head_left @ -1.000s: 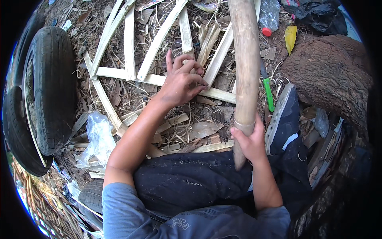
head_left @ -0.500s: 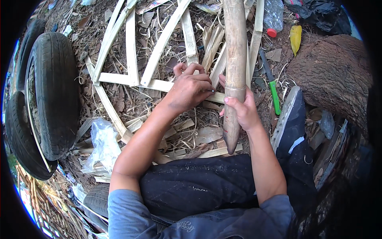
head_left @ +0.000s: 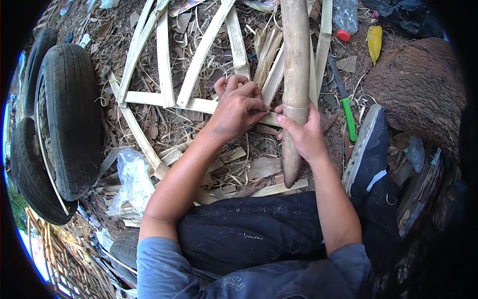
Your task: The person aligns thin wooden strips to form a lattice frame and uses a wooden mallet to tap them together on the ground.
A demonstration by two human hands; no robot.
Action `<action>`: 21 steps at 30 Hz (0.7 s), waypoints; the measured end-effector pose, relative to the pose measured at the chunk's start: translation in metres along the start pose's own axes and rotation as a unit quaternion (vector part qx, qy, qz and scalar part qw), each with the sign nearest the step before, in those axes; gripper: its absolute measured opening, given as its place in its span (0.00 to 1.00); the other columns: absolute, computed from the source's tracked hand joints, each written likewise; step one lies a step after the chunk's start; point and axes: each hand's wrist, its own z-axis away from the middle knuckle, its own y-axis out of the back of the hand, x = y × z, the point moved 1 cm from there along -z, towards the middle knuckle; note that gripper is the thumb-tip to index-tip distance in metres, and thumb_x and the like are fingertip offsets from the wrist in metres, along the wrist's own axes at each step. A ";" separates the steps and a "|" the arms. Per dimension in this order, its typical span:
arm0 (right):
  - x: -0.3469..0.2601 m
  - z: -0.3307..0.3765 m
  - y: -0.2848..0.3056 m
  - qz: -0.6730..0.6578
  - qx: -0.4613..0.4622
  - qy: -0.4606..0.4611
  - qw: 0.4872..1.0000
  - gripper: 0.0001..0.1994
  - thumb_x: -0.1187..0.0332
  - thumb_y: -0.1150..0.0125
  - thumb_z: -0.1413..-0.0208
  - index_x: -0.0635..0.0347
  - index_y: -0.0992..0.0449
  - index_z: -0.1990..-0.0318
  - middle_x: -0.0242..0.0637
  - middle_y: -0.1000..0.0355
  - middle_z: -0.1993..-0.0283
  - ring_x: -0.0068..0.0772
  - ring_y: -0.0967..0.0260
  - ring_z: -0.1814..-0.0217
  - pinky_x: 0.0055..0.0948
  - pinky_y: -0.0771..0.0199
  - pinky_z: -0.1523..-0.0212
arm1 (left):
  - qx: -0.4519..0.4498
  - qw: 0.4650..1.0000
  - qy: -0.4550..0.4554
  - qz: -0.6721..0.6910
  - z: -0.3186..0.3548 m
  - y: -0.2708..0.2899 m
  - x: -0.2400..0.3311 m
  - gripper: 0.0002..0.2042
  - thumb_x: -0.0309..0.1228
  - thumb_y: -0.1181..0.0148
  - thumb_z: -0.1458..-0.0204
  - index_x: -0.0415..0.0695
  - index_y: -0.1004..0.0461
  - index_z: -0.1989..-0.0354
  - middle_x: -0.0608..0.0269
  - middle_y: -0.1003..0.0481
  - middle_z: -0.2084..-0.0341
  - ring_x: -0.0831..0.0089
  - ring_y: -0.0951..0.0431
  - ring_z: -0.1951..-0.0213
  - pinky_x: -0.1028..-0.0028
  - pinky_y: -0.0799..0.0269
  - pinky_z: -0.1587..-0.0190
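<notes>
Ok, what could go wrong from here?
The small dark piece between the fingers of the left hand could drop and vanish in the leaf litter. The pole, gripped by the right hand near its lower end, might tip or slip. The green-handled knife lies close to the shoe, so a shifting foot might catch it.

The ground (head_left: 117, 47) was brown dirt with dry leaves (head_left: 264, 168) spread over it. Long pale wood strips (head_left: 164, 60) lay across its middle, some touching. Black tires (head_left: 72, 119) stood near its left edge, and a clear plastic bag (head_left: 132, 179) lay nearby. Toward its right edge lay a green-handled knife (head_left: 347, 106), a yellow leaf (head_left: 374, 45) and a clear bottle (head_left: 345, 17) with a red cap (head_left: 343, 35).
</notes>
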 end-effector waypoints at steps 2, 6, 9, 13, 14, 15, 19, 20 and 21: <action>0.001 -0.002 -0.008 0.043 0.046 0.052 0.997 0.25 0.71 0.27 0.53 0.67 0.31 0.48 0.42 0.23 0.54 0.34 0.23 0.58 0.31 0.20 0.62 | -0.003 1.000 0.010 0.001 -0.001 0.000 0.003 0.10 0.34 0.24 0.68 0.50 0.20 0.76 0.74 0.26 0.64 0.63 0.33 0.49 0.53 0.53 0.43; -0.002 -0.011 -0.020 0.155 0.108 0.086 0.978 0.24 0.69 0.24 0.55 0.67 0.28 0.52 0.45 0.22 0.59 0.35 0.22 0.59 0.35 0.24 0.55 | -0.008 1.000 0.021 -0.008 0.000 0.000 0.003 0.10 0.32 0.25 0.67 0.49 0.20 0.76 0.73 0.26 0.62 0.63 0.33 0.48 0.53 0.53 0.43; 0.002 -0.017 -0.022 0.157 0.103 0.090 0.978 0.24 0.68 0.24 0.55 0.68 0.28 0.53 0.47 0.22 0.60 0.37 0.22 0.59 0.36 0.23 0.55 | -0.008 1.000 0.024 -0.004 0.000 0.001 0.003 0.09 0.32 0.25 0.67 0.50 0.20 0.76 0.72 0.26 0.62 0.63 0.34 0.48 0.53 0.53 0.43; 0.004 -0.019 -0.018 0.140 0.099 0.073 0.982 0.24 0.68 0.24 0.55 0.69 0.28 0.52 0.46 0.22 0.59 0.35 0.22 0.59 0.35 0.23 0.55 | -0.019 1.000 0.008 0.011 0.000 0.003 -0.001 0.11 0.32 0.25 0.66 0.50 0.19 0.72 0.72 0.26 0.60 0.63 0.34 0.47 0.54 0.53 0.42; 0.005 -0.019 -0.018 0.134 0.100 0.068 0.984 0.24 0.68 0.24 0.55 0.69 0.28 0.52 0.46 0.22 0.59 0.35 0.22 0.59 0.34 0.23 0.55 | -0.024 1.000 0.001 0.016 0.000 0.005 -0.002 0.12 0.32 0.25 0.66 0.50 0.19 0.71 0.71 0.26 0.60 0.63 0.34 0.47 0.55 0.53 0.41; 0.005 -0.019 -0.018 0.128 0.102 0.062 0.985 0.24 0.68 0.24 0.55 0.69 0.28 0.52 0.46 0.22 0.59 0.35 0.22 0.59 0.34 0.23 0.55 | -0.033 0.999 -0.003 0.020 0.001 0.007 -0.004 0.13 0.32 0.25 0.67 0.51 0.19 0.69 0.71 0.26 0.59 0.63 0.34 0.47 0.55 0.53 0.41; -0.002 -0.018 -0.018 0.123 0.090 0.053 0.987 0.24 0.69 0.25 0.54 0.69 0.28 0.52 0.46 0.22 0.60 0.34 0.23 0.59 0.33 0.23 0.55 | -0.057 0.998 -0.002 0.038 -0.002 0.015 -0.003 0.17 0.31 0.25 0.67 0.52 0.20 0.64 0.69 0.26 0.58 0.63 0.34 0.45 0.57 0.52 0.38; 0.000 -0.018 -0.017 0.130 0.090 0.061 0.985 0.24 0.69 0.25 0.54 0.69 0.28 0.52 0.45 0.22 0.60 0.33 0.23 0.59 0.33 0.23 0.55 | -0.061 0.997 0.001 0.044 -0.003 0.016 -0.001 0.18 0.31 0.25 0.67 0.53 0.20 0.63 0.69 0.26 0.57 0.63 0.34 0.45 0.57 0.52 0.38; 0.000 -0.018 -0.018 0.137 0.088 0.069 0.984 0.24 0.69 0.25 0.54 0.69 0.28 0.52 0.45 0.22 0.60 0.33 0.23 0.59 0.33 0.23 0.56 | -0.050 0.998 -0.004 0.042 -0.002 0.017 -0.002 0.18 0.31 0.25 0.67 0.53 0.20 0.63 0.69 0.26 0.58 0.64 0.33 0.45 0.58 0.52 0.38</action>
